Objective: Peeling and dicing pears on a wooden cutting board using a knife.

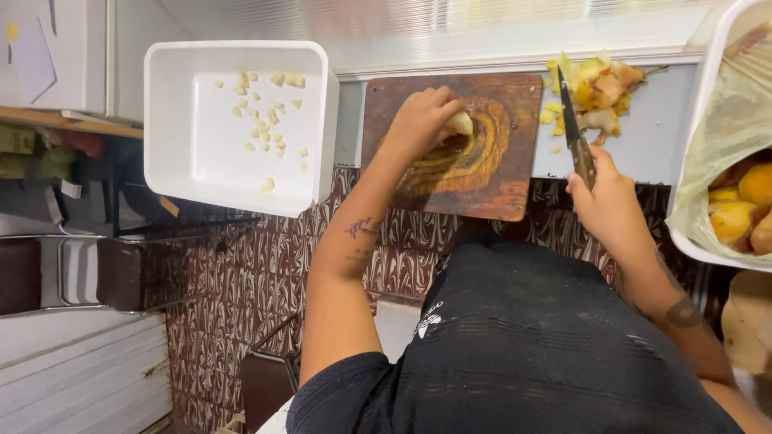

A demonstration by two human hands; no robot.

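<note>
Standing at a narrow pale counter ledge (643,137), looking straight down past a black shirt (531,345)

Pressing the left hand (418,120) down on a dark brown wooden cutting board with a worn yellowish hollow (490,185), fingers curled tight round a small pale yellow peeled piece of fruit or root (460,123) — probably pinning it in the hollow so as not to slide; kind of produce too small to tell

Gripping a dark-bladed knife with a brown wooden handle (576,133) in the right hand (607,201), fist closed on the handle, blade pointing away and off the board's right edge, seemingly parked clear of the holding fingers

Lying just beyond the blade tip, a heap of yellow and brownish peelings (599,88), pushed to the far corner, apparently to keep scraps apart from the cutting surface

Sitting just left of the board, a white rectangular plastic tub (173,161) tilted over the ledge, holding scattered small pale cut chunks (261,112) — close enough for dropping pieces in with the left hand

Resting at the far right, a white tray lined with a clear plastic bag (708,161) of whole yellow-orange fruits (744,205), near the knife hand

Showing below the ledge, brown and white marbled tiles (233,281)
</note>
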